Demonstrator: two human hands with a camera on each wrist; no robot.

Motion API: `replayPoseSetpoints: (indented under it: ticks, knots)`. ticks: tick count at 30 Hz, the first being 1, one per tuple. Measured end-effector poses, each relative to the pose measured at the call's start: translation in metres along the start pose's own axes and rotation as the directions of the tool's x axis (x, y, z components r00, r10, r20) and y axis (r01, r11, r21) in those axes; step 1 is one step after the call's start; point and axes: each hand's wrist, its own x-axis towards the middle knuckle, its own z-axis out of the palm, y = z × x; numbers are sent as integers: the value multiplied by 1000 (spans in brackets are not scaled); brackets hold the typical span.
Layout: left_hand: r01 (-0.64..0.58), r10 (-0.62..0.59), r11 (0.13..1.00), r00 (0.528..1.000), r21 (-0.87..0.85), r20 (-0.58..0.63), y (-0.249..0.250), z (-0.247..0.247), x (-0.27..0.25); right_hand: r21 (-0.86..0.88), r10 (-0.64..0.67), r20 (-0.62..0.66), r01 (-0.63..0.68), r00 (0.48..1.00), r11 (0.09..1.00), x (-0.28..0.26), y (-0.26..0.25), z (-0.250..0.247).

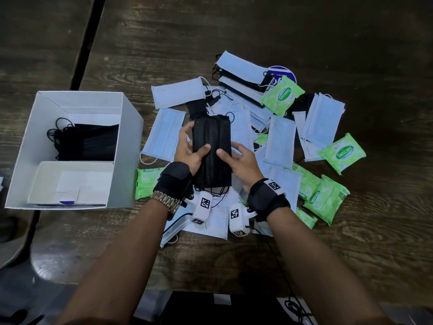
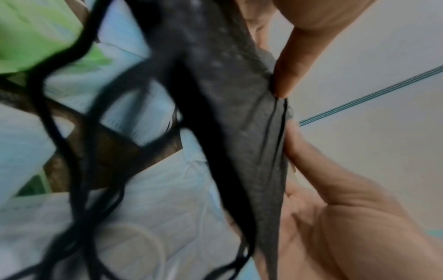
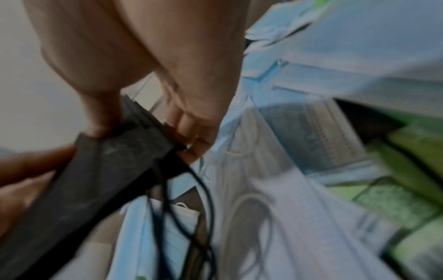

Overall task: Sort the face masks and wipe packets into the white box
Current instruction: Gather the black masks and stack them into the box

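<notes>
Held at the centre of the head frame, above the scattered pile: a small stack of black pleated fabric face masks (image 1: 212, 148), long edges pinched from both sides. Left hand (image 1: 187, 151) curled round the left edge, thumb on top; right hand (image 1: 241, 160) curled round the right edge, thumb pressing the face — fingers tucked beneath, as seen in the wrist views. Probably very light, soft and floppy, layers liable to slide apart; black elastic ear loops (image 1: 213, 192) dangling at the near end, apt to snag. Best gripped across the pleated body, thumb above and fingers below, loops gathered in. At left of frame, the open white cardboard box (image 1: 131, 127), more black masks already inside. Pale blue masks (image 1: 278, 139) and green wipe packets (image 1: 282, 95) — slicker, firmer, judged easier to pinch — still spread right of centre on the dark wooden table (image 1: 257, 31).
</notes>
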Motion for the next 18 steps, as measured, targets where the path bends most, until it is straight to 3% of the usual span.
replayPoseSetpoints:
  ticks: [3,6,9,14,18]
  knots:
    - [-22,23,999,999,39,-23,4,-3,0,-69,-154,-37,151,987,986,-1,-9,2]
    - [-143,160,963,985,229,-61,9,-2,3,-256,-340,-15,325,940,910,2,-17,4]
    - [-255,268,946,962,199,-43,16,1,4,-312,-451,-4,428,892,848,7,-21,6]
    - [-124,127,984,992,124,-20,-9,12,10,-445,-365,50,348,930,825,15,-2,3]
    - [-27,35,986,998,165,-46,-11,21,4,-577,-404,12,336,915,744,23,-1,6]
